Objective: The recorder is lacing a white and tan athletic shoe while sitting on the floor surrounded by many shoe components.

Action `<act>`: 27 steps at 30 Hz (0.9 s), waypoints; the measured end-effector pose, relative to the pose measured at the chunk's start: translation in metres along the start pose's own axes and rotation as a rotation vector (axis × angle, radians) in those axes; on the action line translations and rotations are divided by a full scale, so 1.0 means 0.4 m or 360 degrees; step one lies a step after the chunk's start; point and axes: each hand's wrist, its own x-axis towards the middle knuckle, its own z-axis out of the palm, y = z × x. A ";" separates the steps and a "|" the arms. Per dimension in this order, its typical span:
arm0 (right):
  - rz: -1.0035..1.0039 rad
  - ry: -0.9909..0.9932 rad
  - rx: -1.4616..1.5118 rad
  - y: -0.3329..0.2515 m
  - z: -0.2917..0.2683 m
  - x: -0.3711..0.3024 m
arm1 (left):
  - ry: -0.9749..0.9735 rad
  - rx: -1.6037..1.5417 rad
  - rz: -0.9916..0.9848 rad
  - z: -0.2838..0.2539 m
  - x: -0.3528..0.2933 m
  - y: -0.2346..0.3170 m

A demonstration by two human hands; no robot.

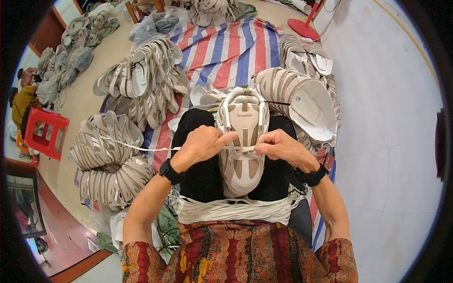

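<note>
A beige and cream shoe upper [243, 122] rests between my black-clad knees, its toe toward me. A thin white shoelace [155, 149] runs across its throat and trails off to the left over a stack of uppers. My left hand [205, 144] is closed on the lace at the left side of the upper, thumb pointing across it. On the right side, my right hand [283, 147] pinches the lace between thumb and fingers, close to the lowest lace loops. Across my lap, below the toe, lies a thick bundle of white laces [231, 211].
Nested shoe uppers stand in stacks at left [111, 155], far left [141, 70] and right [302, 101]. Underneath spreads a striped red, white and blue sheet [226, 52]. A red stool [45, 132] and another person [24, 101] are at the far left. A white wall [382, 118] rises at right.
</note>
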 end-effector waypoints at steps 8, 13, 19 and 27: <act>-0.0218 0.0172 -0.0324 0.031 -0.022 0.014 | -0.0228 -0.0599 0.0278 0.018 -0.035 -0.060; -0.0099 0.0020 -0.0658 0.013 -0.077 -0.076 | -0.0256 -0.0936 -0.0027 -0.048 -0.139 -0.111; 0.0486 0.0713 -0.1004 0.050 -0.361 -0.539 | 0.0181 -0.0536 -0.0612 -0.211 -0.553 -0.422; 0.0900 0.1664 -0.1229 0.065 -0.505 -1.143 | 0.0835 -0.0335 -0.1302 -0.335 -1.080 -0.673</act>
